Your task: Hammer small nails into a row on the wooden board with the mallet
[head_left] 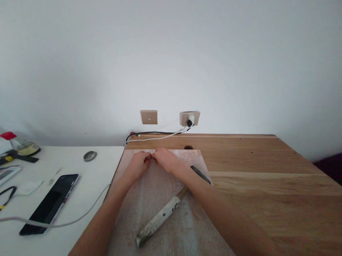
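A small item [149,157], too tiny to identify, is at the board's [146,194] far end, pinched in the left hand's [138,163] nearly closed fingers. The right hand's [165,159] curled fingers meet it; their grip is unclear. A hammer [162,219] lies nearer, partly under the right forearm.

Honestly, no readable text anywhere here. Closest thing is a tiny mark in the middle of the left wall plate [149,117], way too small to make out. The white device with the grey display [2,175] at the left edge gives me zero legible digits. Smartphone [50,203] screen is just dark, can't read a thing on the bottle [25,147] either, and the dark spots on the hammer handle [161,219] don't read as letters.
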Demonstrator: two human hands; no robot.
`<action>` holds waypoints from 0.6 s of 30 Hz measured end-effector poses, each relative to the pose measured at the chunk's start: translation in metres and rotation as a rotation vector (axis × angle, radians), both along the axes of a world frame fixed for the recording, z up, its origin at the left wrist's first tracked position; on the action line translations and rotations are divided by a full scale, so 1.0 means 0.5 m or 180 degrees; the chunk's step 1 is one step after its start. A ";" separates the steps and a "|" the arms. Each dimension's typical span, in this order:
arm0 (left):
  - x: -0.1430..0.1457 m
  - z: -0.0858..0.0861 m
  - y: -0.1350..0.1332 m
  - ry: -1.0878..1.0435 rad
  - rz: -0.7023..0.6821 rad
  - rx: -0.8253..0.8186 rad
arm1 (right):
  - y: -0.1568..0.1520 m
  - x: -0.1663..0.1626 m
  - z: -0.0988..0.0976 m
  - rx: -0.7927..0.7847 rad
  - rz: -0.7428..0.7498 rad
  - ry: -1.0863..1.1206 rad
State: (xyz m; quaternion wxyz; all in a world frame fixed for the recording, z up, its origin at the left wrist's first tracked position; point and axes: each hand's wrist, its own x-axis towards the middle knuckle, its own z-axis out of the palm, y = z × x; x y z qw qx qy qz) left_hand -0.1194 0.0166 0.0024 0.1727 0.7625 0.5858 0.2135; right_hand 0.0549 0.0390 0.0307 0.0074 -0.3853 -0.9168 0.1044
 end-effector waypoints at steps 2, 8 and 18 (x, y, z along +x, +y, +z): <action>0.007 -0.001 -0.003 0.0075 0.0019 0.0061 | 0.000 0.002 0.008 0.0043 0.0165 0.0112; 0.028 0.002 -0.013 0.0090 0.0230 0.0366 | -0.002 0.026 0.039 0.0095 0.0317 0.0591; -0.003 0.014 -0.108 0.0167 -0.0106 0.0426 | -0.095 0.103 0.037 -0.0167 0.0436 0.1007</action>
